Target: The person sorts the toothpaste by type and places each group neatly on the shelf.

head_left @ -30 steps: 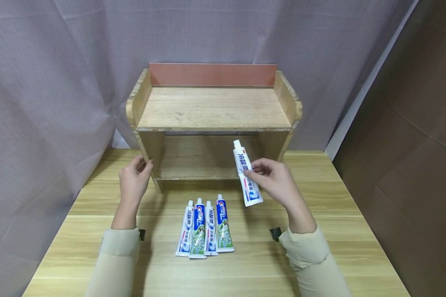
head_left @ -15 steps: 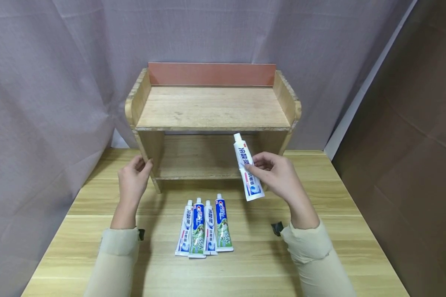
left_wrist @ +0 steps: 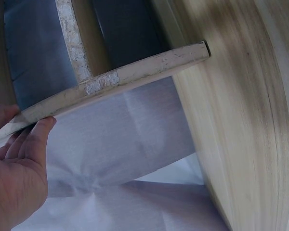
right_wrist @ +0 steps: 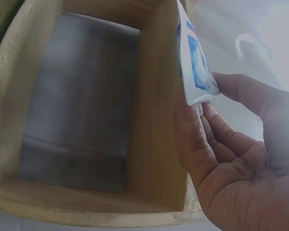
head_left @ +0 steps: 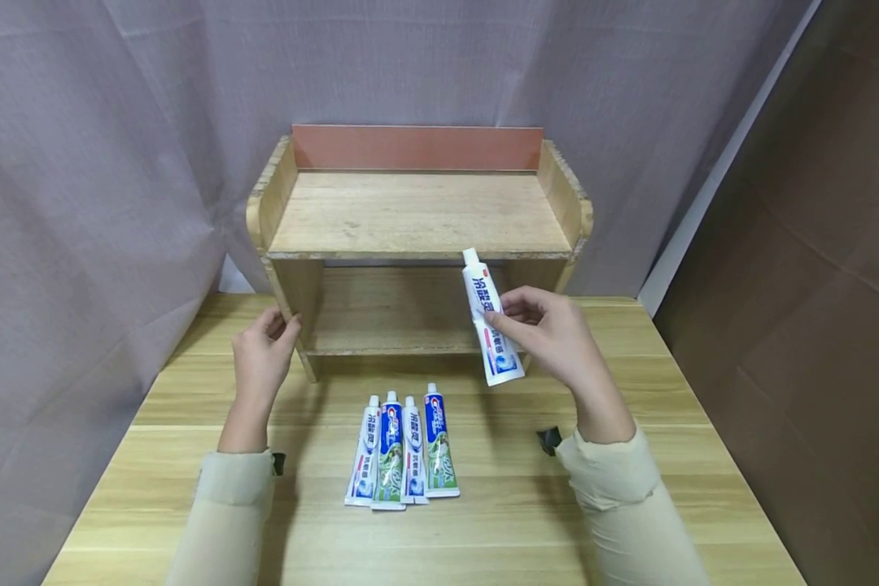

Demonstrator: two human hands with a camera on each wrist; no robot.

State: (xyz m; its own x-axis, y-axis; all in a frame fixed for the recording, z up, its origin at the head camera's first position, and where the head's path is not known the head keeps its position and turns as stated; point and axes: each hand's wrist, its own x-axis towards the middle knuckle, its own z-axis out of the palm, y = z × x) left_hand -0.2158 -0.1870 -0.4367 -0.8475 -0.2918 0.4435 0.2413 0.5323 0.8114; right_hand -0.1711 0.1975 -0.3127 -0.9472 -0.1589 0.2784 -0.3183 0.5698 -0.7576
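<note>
The right hand [head_left: 557, 338] has a narrow grip, pinching a white toothpaste tube [head_left: 483, 297] around its middle, right of centre in the frame, cap end up; this probably keeps both ends free. The left hand [head_left: 260, 354], at centre left, pinches the side panel's edge on the wooden shelf [head_left: 421, 216], seemingly to steady it. Below centre, four tubes [head_left: 391, 452] lie side by side on the bench [head_left: 139, 488], caps toward the shelf, perhaps for easy reach.
</note>
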